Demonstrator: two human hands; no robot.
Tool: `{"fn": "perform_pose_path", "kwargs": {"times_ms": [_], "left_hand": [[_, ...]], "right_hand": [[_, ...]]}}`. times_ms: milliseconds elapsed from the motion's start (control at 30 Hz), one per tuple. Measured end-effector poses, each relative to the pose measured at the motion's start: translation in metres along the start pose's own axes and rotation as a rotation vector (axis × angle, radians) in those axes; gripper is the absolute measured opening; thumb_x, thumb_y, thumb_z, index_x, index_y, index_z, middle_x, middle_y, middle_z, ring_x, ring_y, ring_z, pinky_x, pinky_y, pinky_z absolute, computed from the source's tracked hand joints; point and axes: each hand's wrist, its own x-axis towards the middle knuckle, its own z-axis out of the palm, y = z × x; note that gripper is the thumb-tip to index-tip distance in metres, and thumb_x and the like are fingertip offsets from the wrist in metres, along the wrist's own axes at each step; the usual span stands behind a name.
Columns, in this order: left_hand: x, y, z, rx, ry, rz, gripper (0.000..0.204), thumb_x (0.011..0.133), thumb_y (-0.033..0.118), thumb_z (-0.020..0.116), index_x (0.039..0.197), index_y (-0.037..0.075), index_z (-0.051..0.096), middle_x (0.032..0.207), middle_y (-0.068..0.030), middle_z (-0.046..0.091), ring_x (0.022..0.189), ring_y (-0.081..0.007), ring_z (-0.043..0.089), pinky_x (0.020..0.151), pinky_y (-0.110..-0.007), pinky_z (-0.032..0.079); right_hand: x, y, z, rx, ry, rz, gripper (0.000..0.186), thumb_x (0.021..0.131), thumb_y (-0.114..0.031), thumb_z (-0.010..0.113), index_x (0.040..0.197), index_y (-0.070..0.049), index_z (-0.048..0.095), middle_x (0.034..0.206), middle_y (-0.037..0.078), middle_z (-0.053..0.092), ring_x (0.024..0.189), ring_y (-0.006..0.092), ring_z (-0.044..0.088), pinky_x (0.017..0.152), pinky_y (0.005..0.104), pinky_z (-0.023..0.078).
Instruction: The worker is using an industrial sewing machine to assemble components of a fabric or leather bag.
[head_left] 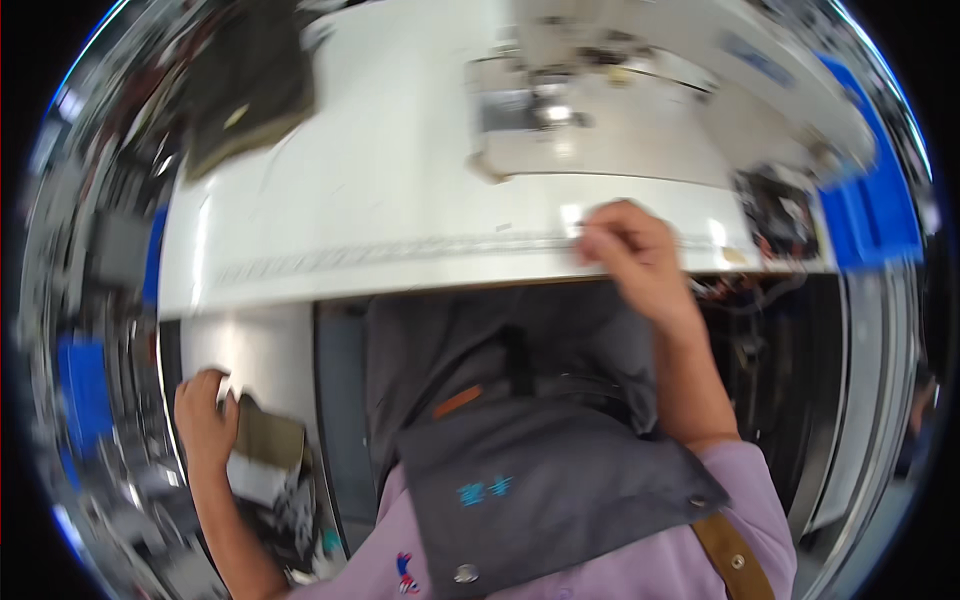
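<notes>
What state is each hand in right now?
Left hand: loosely open, nothing visible in it.
Right hand: curled, blurred; can't tell whether it holds anything.

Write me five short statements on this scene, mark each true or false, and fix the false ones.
1. The right hand is over the white table. True.
2. The left hand is over the table too. False: the left hand is off to the left, short of the table's near edge.
3. A dark cloth lies on the table's left part. True.
4. The sewing machine stands at the table's left. False: the sewing machine is at the right.
5. The apron is grey. True.
</notes>
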Motion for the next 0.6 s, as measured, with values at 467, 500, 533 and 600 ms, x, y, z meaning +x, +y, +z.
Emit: {"fn": "perform_pose_path", "kwargs": {"times_ms": [467,500,533,600], "left_hand": [[0.194,0.247,-0.017,-0.509,0.339,0.645,0.022,0.076,-0.005,0.067,0.097,0.003,0.068,0.1,-0.0123,0.071,0.094,-0.0318,0.066,0.087,-0.041,0.049],[0.197,0.253,-0.011,-0.529,0.304,0.632,0.025,0.078,-0.003,0.067,0.102,0.003,0.067,0.107,-0.0126,0.07,0.101,-0.0321,0.065,0.09,-0.041,0.048],[0.2,0.263,-0.005,-0.564,0.276,0.633,0.028,0.079,-0.001,0.067,0.107,0.003,0.066,0.112,-0.0133,0.069,0.106,-0.0327,0.064,0.093,-0.041,0.047],[0.202,0.273,0.007,-0.559,0.168,0.61,0.039,0.083,0.006,0.067,0.121,0.003,0.061,0.129,-0.0159,0.062,0.12,-0.0354,0.059,0.102,-0.043,0.043]], "right_hand": [[-0.006,-0.011,-0.011,0.025,-0.035,-0.077,0.013,0.096,-0.012,0.068,0.099,0.0,0.065,0.082,0.006,0.068,0.073,0.0108,0.065,0.066,0.0278,0.052],[-0.005,-0.01,-0.011,-0.031,-0.05,-0.104,0.013,0.095,-0.013,0.069,0.099,-0.001,0.064,0.081,0.007,0.068,0.073,0.0117,0.066,0.065,0.0294,0.052],[-0.005,-0.01,-0.011,-0.025,-0.04,-0.112,0.014,0.095,-0.014,0.069,0.098,-0.002,0.064,0.082,0.009,0.068,0.073,0.0156,0.067,0.066,0.0323,0.052],[-0.003,-0.009,-0.009,-0.01,-0.027,-0.135,0.015,0.094,-0.015,0.069,0.097,-0.002,0.064,0.08,0.011,0.068,0.071,0.0205,0.067,0.065,0.0343,0.052]]}}
